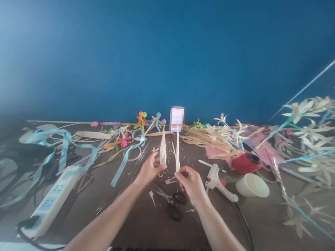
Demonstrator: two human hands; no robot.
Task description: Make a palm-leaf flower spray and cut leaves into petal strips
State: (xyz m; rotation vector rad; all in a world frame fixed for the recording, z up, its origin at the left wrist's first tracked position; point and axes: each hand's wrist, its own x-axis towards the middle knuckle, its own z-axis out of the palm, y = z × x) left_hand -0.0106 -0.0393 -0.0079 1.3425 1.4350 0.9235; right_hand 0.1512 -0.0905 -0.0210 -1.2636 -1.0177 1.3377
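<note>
Between thumb and fingers, my left hand (152,168) pinches the lower end of a pale dried husk strip (163,148), which stands upright and widens in its middle. A narrower husk strip (178,151) is pinched near its bottom by my right hand (190,180). The two strips point away from me, side by side and apart. Just below my hands, scissors with black handles (175,206) lie on the dark table (137,226). Small pale offcuts (152,198) are scattered around them.
To the right lie a white glue gun (219,182), a white cup (252,185), a red object (246,162) and husk flowers (300,112) on blue stems. A power strip (54,201) and blue ribbon (124,164) are left. Dried husks (212,142) and a pixelated screen (176,116) sit behind.
</note>
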